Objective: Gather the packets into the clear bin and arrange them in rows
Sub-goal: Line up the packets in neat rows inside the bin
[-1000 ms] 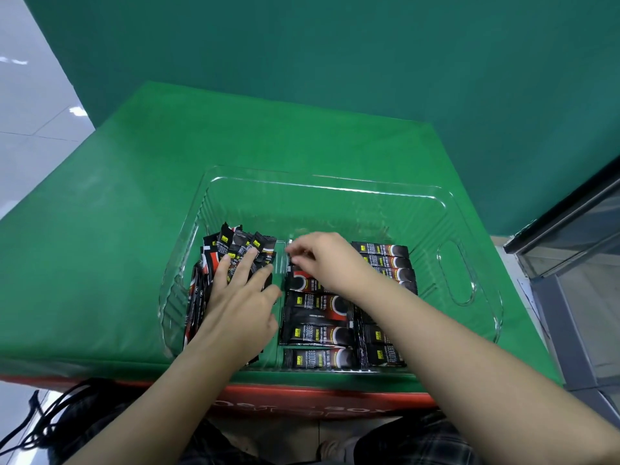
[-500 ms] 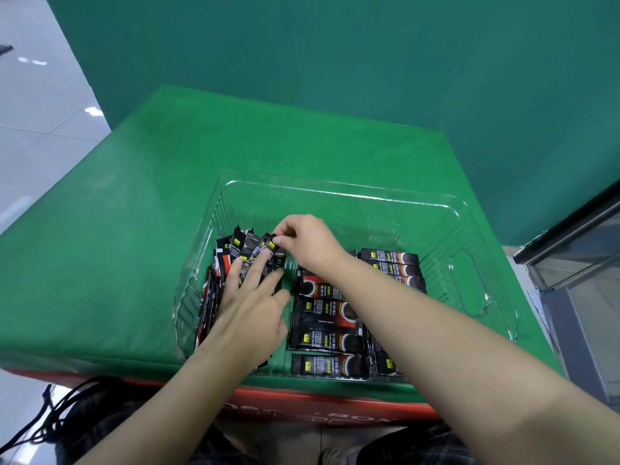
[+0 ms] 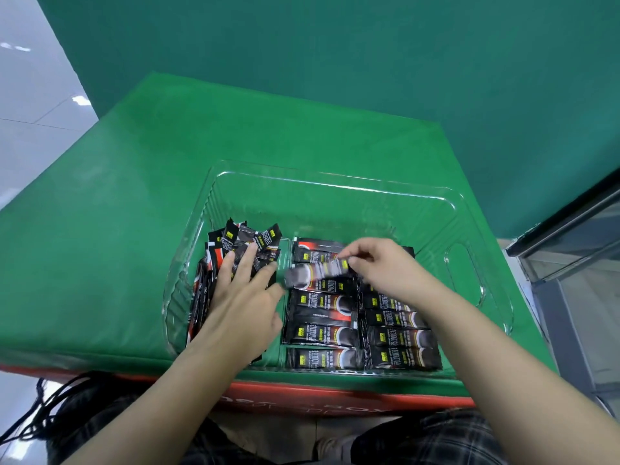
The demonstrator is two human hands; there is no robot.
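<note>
A: Okay, quick pass. Where's the bin [image 3: 335, 189]?

B: Clear bin on the green desk [image 3: 134, 196], toward the desk's near edge. All packets are inside it.

A: Left hand [image 3: 241, 297]?

B: Flat, fingers straight and spread, pressing on the loose pile [image 3: 245, 243] at the bin's left end. Those packets stand and lean on edge, fanned out against the left wall. Nothing gripped.

A: Right hand [image 3: 385, 266]?

B: Over the bin's middle, toward the far side of the rows. Thumb and fingers pinch one packet [image 3: 315, 271] by its right end; the packet is blurred, lying roughly sideways just over the left row [image 3: 320, 327].

A: Touching the row?

B: Can't tell, too much blur.

A: Rows?

B: Two columns of flat packets, right of the pile. The left row runs from the bin's near wall up to mid-bin, packets lying sideways one behind another. The right row [image 3: 401, 344] is just beside it, partly hidden under the right forearm.

A: Rest of the bin?

B: The far half and right end show bare bottom; handle cutout [image 3: 464, 273] in the right wall.

A: Anything else?

B: Black cables [image 3: 37, 411] below the desk's near left corner, plaid fabric [image 3: 446, 437] at the bottom.
</note>
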